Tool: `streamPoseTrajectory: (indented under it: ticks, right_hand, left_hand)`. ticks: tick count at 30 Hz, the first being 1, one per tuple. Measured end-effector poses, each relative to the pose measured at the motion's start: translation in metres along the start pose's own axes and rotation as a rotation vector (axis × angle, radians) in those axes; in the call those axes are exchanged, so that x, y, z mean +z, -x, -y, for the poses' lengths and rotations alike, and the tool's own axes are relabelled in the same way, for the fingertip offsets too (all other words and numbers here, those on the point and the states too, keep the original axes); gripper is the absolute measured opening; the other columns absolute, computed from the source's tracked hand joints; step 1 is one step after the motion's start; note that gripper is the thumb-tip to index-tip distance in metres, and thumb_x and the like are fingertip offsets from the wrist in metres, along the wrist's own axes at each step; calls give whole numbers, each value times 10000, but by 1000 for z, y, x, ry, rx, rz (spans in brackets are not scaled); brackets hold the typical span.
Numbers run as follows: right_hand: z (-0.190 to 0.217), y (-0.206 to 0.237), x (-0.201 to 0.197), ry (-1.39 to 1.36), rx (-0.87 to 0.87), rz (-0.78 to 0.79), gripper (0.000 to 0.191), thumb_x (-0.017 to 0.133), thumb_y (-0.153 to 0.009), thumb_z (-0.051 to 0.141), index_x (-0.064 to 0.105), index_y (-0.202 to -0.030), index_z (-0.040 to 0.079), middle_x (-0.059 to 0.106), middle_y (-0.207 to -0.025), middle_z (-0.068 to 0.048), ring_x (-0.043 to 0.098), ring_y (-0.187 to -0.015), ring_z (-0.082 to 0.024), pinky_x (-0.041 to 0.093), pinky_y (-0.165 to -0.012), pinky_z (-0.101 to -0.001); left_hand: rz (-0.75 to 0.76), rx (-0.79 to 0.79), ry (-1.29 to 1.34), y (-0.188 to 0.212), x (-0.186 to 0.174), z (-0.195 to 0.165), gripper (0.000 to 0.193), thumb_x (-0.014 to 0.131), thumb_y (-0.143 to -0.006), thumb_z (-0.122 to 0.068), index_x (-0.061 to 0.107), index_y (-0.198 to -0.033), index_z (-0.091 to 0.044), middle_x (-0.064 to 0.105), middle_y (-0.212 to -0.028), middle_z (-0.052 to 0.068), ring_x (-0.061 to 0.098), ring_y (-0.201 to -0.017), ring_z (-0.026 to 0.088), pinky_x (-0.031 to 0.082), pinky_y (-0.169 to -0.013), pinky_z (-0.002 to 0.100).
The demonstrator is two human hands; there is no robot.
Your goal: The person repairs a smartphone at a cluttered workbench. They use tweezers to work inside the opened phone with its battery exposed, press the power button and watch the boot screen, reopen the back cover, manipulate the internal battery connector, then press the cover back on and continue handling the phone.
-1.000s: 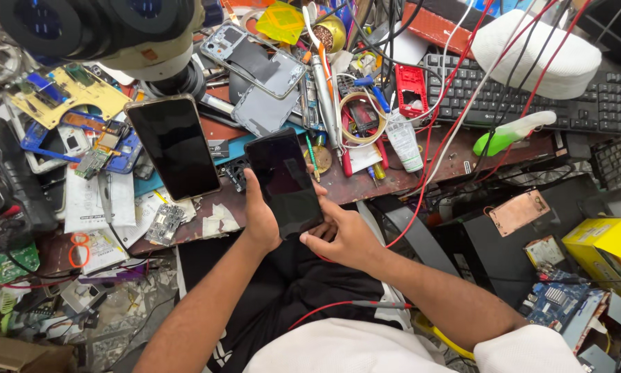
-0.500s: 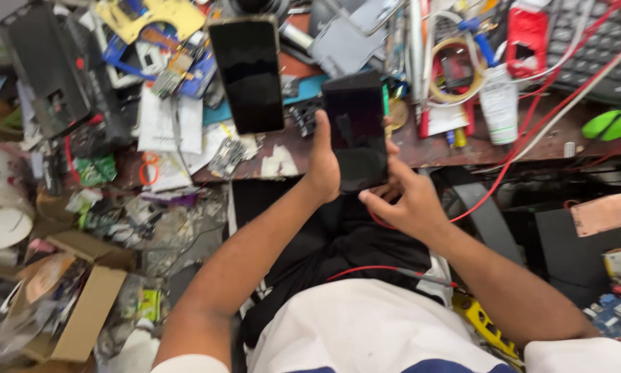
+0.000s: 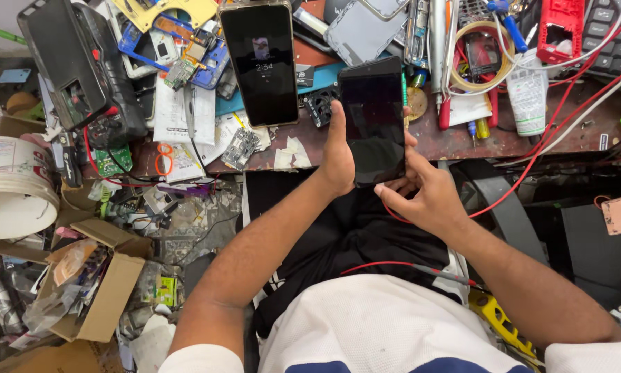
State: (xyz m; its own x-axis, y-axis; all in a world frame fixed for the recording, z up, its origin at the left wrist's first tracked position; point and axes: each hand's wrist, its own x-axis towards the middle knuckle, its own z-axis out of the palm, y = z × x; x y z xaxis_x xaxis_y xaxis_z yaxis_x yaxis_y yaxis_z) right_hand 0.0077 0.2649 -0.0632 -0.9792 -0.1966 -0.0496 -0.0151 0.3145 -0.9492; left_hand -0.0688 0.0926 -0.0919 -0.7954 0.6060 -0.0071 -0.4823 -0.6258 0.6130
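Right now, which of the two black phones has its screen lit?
The phone lying on the bench, left of the hands: its screen glows faintly. The phone gripped by the left hand and right hand is dark.

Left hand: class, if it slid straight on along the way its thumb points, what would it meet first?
Probably the small black fan part on the workbench, just beyond the left hand gripping the dark phone; depth is unclear.

Worn bench (image 3: 462, 141) w/ lit phone (image 3: 260, 62), papers (image 3: 179, 117), tube (image 3: 529, 97).

Two bare forearms, no watch or rings visible. A white short-sleeved shirt (image 3: 365, 324) with a dark blue band; black trousers (image 3: 352, 235) beneath.
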Motion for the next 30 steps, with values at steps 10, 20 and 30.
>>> streamPoseTrajectory:
  ticks: [10,20,30]
  right_hand:
    - [-3,1,1,4,16,4,505,804,-834,93,540,-1235,-63,694,-810,-47,729,-768,-96,584,-641,-230]
    - [-5,0,2,7,32,1,534,812,-843,83,522,-1262,-76,658,-799,-63,753,-812,-100,600,-666,-233]
    - [-2,0,3,-19,9,12,559,801,-834,69,508,-1291,-65,710,-865,-57,734,-792,-96,597,-675,-231]
  left_hand:
    - [21,20,1,2,0,0,1048,189,-998,-831,519,-1464,48,706,-1161,197,700,-1079,299,557,-1025,443]
    - [24,43,-43,2,2,-3,1046,188,-1008,-829,520,-1455,56,705,-1124,194,699,-1076,296,561,-1024,442]
    - [43,0,59,2,2,-3,1044,190,-965,-837,526,-1446,27,709,-1141,180,713,-1038,287,583,-969,430]
